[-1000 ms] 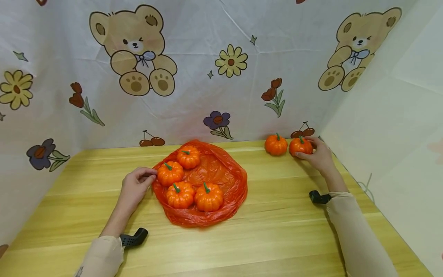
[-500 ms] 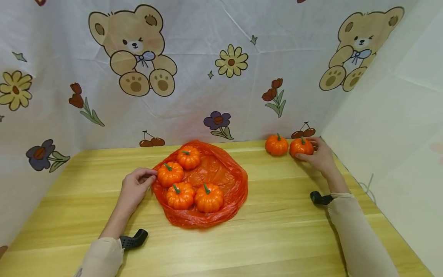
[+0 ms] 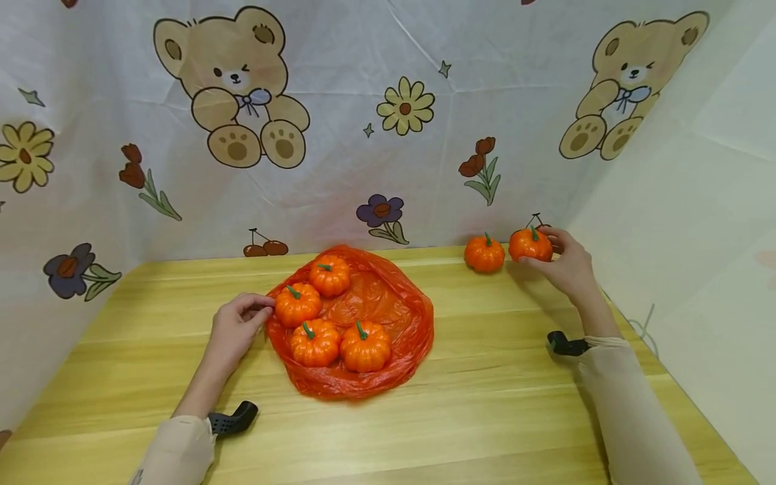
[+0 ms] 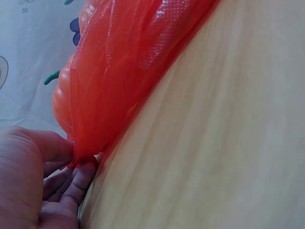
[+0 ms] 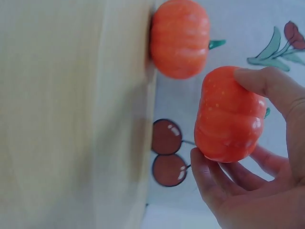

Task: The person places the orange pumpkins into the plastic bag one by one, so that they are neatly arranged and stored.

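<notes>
My right hand (image 3: pixel 568 265) grips a small orange pumpkin (image 5: pixel 230 114) with a green stem, thumb on one side and fingers on the other. In the right wrist view this pumpkin hangs clear of the table. A second pumpkin (image 3: pixel 484 254) stands on the table just left of it. With thumb and fingers my left hand (image 3: pixel 238 328) pinches the left rim of a red plastic bag (image 4: pixel 119 71). The bag lies spread and open on the table, several pumpkins (image 3: pixel 366 345) sitting inside along its left and front.
The wooden table (image 3: pixel 485 404) runs back to a white cloth (image 3: pixel 339 168) printed with bears and flowers. A pale wall (image 3: pixel 697 256) borders the right side, with a thin cord (image 3: pixel 645 329) near the table edge. Each wrist wears a black camera mount (image 3: pixel 235 419).
My right hand has lifted the right-hand pumpkin off the table, rising slightly. The left hand, the bag and the other pumpkins stay where they were.
</notes>
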{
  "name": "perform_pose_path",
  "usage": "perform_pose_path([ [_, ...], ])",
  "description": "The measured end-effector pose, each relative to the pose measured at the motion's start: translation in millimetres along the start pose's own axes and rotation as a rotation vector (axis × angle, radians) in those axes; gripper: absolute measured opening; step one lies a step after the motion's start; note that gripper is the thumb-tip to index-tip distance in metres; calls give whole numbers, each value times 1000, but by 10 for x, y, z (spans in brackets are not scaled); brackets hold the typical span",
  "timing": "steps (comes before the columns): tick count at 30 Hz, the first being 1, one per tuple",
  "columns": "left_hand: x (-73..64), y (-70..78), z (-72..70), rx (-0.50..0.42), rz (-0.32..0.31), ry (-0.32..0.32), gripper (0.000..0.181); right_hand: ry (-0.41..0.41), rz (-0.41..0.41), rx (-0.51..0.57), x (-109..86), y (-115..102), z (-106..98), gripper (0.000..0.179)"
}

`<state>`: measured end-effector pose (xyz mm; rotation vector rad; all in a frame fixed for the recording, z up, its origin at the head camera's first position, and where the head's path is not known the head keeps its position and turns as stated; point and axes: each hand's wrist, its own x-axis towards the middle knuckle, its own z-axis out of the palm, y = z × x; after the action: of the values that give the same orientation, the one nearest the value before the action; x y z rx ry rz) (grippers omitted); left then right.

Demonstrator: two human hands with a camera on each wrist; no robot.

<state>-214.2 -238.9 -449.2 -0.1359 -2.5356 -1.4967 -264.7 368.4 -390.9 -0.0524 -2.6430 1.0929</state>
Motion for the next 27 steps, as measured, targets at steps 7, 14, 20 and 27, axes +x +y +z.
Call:
perform_pose_path([
  [7,-24,-26,-49,0,-15,9,20,-58,-79,9,8,-249,163,80],
  [14,-41,-54,-97,4,-18,15,20,-86,-150,10,29,-378,348,79],
  [20,-23,-83,-82,5,-11,12,18,-98,-182,38,-22,-507,388,78],
  [27,53,-79,-5,-18,-11,-6,17,-120,-233,29,-130,-721,482,73],
])
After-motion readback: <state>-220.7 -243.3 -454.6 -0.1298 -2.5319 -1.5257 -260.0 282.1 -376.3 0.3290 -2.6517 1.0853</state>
